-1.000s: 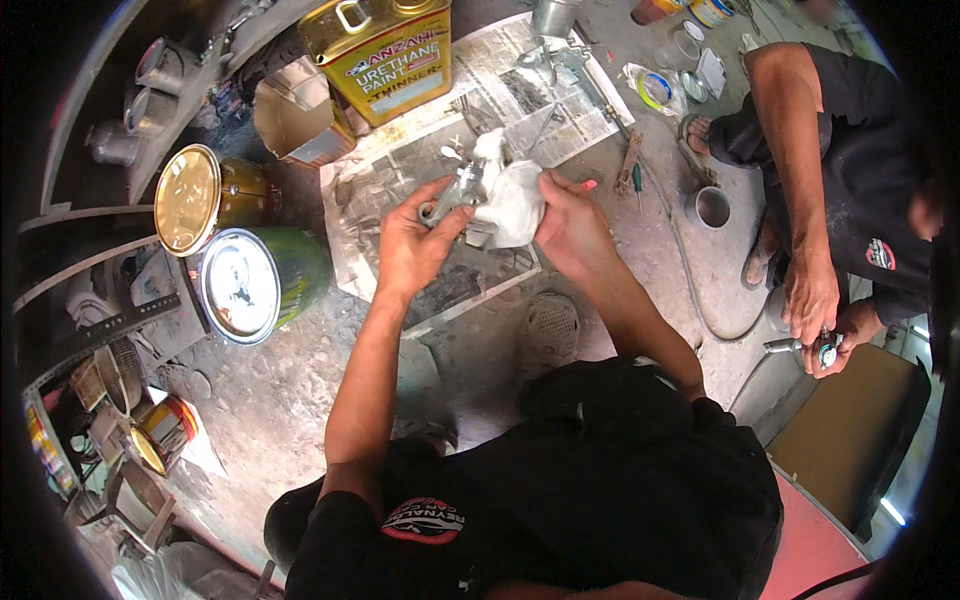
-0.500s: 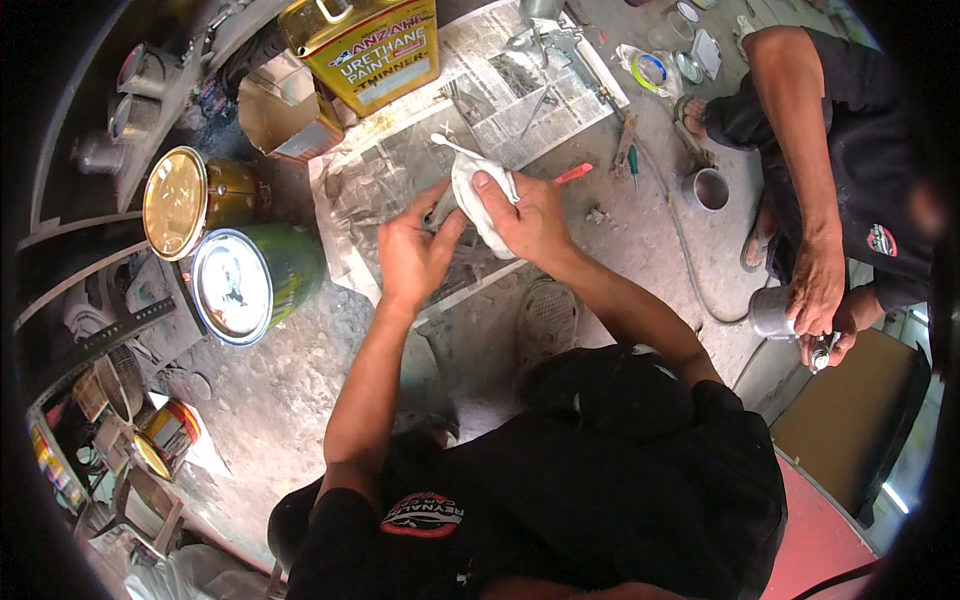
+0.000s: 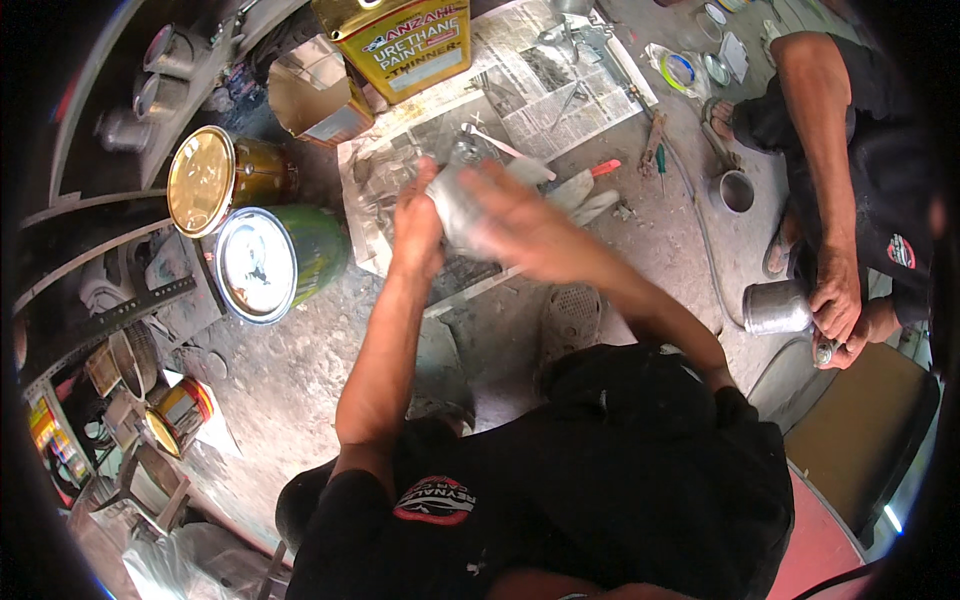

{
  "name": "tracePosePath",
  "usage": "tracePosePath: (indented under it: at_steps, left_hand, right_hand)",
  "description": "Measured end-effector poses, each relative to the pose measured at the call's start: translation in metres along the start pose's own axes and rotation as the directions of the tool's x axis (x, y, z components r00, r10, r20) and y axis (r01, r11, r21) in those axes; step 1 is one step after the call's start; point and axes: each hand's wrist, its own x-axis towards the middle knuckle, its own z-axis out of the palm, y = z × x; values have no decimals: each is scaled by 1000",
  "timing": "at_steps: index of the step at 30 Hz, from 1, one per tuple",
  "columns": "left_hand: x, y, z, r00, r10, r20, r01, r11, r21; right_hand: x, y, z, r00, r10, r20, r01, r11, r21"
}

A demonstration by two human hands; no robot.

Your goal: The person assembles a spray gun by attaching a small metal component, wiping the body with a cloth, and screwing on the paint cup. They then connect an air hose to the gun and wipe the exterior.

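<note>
Standing left of the half-curled left hand (image 3: 418, 215), which holds white cloth (image 3: 457, 212), axis blurred, are lidded tins (image 3: 202, 182); right hand (image 3: 520, 222), grip unclear.

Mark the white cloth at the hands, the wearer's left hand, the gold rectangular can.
White cloth (image 3: 456, 208), head view: its blurred middle.
Left hand (image 3: 417, 222), head view: middle of the hand.
Gold rectangular can (image 3: 418, 54), head view: labelled front.

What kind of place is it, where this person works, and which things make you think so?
It looks like a workshop, probably for painting: there is a large gold can, round metal tins, and stained newspaper spread on a dusty floor.
</note>
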Motion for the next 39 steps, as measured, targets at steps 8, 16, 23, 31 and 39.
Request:
tracePosePath:
  at_steps: [8,16,23,31,39]
  left_hand:
    - [-24,21,9,979,-131,153,121,990,77]
    - [1,-27,2,995,96,23,-97,993,74]
    - [4,-2,-23,994,-97,-46,90,987,-134]
    - [-3,-33,-11,994,-99,41,101,992,-71]
    - [-4,-30,-21,953,-234,191,219,971,98]
  right_hand:
    - [-2,-12,14,968,66,-242,-113,977,-183]
    - [-9,-9,20,940,276,-199,-249,957,151]
    - [-7,51,-33,742,664,94,-130,5,992]
    - [14,-17,3,708,369,602,-656,27,755]
    - [-4,11,-14,806,566,170,-585,806,92]
